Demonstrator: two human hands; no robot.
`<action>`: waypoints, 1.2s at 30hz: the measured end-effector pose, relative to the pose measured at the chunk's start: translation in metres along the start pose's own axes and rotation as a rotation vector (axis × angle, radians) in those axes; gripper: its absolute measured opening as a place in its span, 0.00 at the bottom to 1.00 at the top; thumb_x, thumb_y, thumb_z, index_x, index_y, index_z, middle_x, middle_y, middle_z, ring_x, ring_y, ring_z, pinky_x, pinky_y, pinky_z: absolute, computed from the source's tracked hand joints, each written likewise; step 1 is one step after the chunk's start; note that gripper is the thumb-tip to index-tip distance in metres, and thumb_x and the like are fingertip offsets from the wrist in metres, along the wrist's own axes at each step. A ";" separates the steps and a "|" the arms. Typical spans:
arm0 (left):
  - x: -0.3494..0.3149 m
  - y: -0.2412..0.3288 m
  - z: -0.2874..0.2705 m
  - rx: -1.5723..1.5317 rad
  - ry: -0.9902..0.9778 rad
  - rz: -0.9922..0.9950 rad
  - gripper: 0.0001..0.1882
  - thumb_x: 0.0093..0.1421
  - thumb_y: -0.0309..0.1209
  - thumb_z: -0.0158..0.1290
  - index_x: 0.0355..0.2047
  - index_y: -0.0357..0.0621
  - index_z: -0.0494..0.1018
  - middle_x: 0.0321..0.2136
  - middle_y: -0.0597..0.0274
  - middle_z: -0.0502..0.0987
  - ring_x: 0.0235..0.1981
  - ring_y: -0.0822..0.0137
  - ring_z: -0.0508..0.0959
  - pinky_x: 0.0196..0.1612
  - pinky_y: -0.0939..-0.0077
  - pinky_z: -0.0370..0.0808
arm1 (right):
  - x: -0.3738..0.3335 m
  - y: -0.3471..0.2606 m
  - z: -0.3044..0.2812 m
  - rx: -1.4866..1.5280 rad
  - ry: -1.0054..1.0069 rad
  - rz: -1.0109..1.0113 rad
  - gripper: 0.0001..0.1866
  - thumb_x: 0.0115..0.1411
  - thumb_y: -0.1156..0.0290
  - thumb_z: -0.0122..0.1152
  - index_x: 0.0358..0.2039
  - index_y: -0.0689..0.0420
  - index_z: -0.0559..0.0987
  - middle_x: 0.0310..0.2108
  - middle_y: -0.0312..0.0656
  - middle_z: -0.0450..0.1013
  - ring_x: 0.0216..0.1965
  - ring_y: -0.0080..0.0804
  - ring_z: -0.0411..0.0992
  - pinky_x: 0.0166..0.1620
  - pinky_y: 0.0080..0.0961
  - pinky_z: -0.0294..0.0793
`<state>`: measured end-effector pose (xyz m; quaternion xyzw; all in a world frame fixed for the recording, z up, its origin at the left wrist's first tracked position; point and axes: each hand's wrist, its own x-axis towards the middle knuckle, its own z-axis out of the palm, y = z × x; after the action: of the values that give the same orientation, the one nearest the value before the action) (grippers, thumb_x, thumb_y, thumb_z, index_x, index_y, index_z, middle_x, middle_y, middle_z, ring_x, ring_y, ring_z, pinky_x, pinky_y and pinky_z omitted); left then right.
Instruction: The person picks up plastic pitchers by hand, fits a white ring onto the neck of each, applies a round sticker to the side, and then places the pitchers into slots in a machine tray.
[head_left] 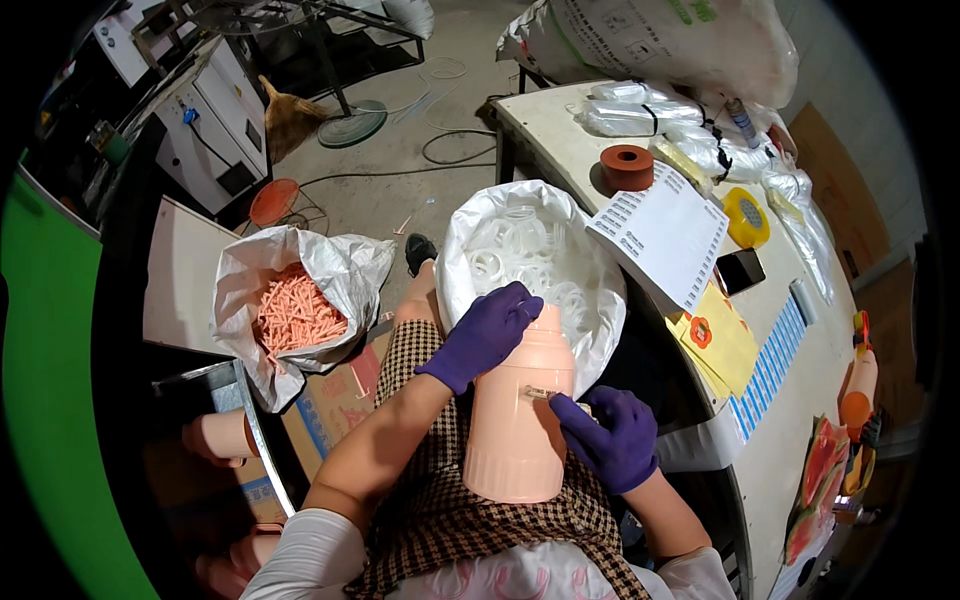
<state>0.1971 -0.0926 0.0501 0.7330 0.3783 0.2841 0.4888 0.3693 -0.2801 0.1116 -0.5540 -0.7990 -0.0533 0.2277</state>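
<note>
A pink plastic vacuum flask body (517, 440) stands tilted on my lap, its narrow neck pointing away from me. My left hand (485, 335), in a purple glove, is closed at the flask's neck. My right hand (612, 435), gloved the same way, is at the flask's right side with its fingers bent. Its fingertips touch the flask beside a small printed label (543, 392); what they pinch, if anything, is hidden. Just beyond the flask is a white sack (465, 260) holding translucent plastic rings (520, 250).
Small pink plastic parts (298, 312) fill another sack (362, 268) on the left. More pink flask bodies (215, 437) lie lower left. The table (560, 135) at right bears label sheets (665, 232), a brown tape roll (627, 168), yellow tape (746, 217), a phone (740, 271) and bundled plastic bags (640, 118).
</note>
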 end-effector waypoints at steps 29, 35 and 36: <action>-0.020 0.029 -0.045 -0.119 -0.122 -0.087 0.15 0.62 0.37 0.61 0.38 0.35 0.77 0.28 0.71 0.75 0.30 0.78 0.70 0.37 0.79 0.71 | 0.009 0.111 0.100 -0.099 0.023 0.209 0.25 0.60 0.61 0.62 0.59 0.43 0.72 0.41 0.44 0.71 0.41 0.43 0.72 0.38 0.39 0.75; -0.048 -0.013 -0.091 -0.682 0.038 0.348 0.20 0.56 0.46 0.60 0.34 0.39 0.78 0.35 0.57 0.80 0.38 0.62 0.79 0.44 0.63 0.75 | 0.007 0.078 0.098 0.535 0.019 0.085 0.38 0.55 0.73 0.63 0.67 0.53 0.64 0.64 0.53 0.62 0.64 0.53 0.62 0.66 0.44 0.62; -0.055 -0.015 -0.094 -0.709 0.006 0.446 0.23 0.56 0.51 0.57 0.32 0.41 0.78 0.33 0.56 0.80 0.36 0.62 0.79 0.40 0.62 0.75 | -0.001 0.064 0.079 0.689 -0.054 0.113 0.39 0.55 0.73 0.64 0.68 0.57 0.62 0.66 0.55 0.60 0.66 0.52 0.61 0.67 0.42 0.60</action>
<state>0.0886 -0.0871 0.0675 0.5827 0.0903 0.4977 0.6361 0.4033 -0.2302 0.0297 -0.4890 -0.7439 0.2471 0.3827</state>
